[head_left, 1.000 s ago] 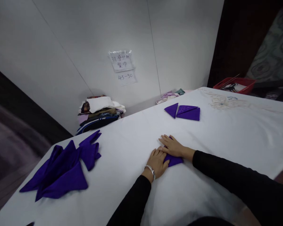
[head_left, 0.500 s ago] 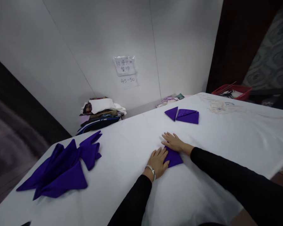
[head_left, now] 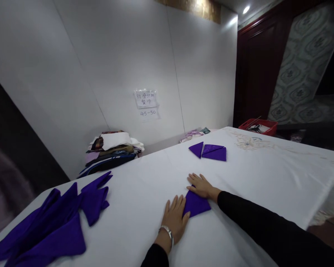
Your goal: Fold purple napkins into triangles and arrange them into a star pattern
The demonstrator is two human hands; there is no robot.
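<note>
A purple cloth napkin (head_left: 197, 204), folded into a small flat shape, lies on the white tablecloth (head_left: 133, 207) in front of me. Along its left edge rests my left hand (head_left: 174, 217), with a silver bracelet at the wrist, palm down and fingers stretched out. My right hand (head_left: 200, 186) lies flat over the napkin's far corner, fingers spread, covering that part. Farther back are two folded purple pieces, a triangle (head_left: 196, 150) and a longer one (head_left: 215, 152) beside it. A loose heap of purple cloths (head_left: 50, 222) spreads at the left.
Behind the table's far edge stands a pile of folded clothes (head_left: 114, 146), with some lilac fabric (head_left: 193, 135) farther right. A red basket (head_left: 269, 128) sits past the far right corner. Paper signs (head_left: 146, 104) hang on the grey wall.
The camera has tilted up, so the table sits lower in view. My left hand has slid slightly left, uncovering more of the napkin's left side. My right hand stays on the far corner.
</note>
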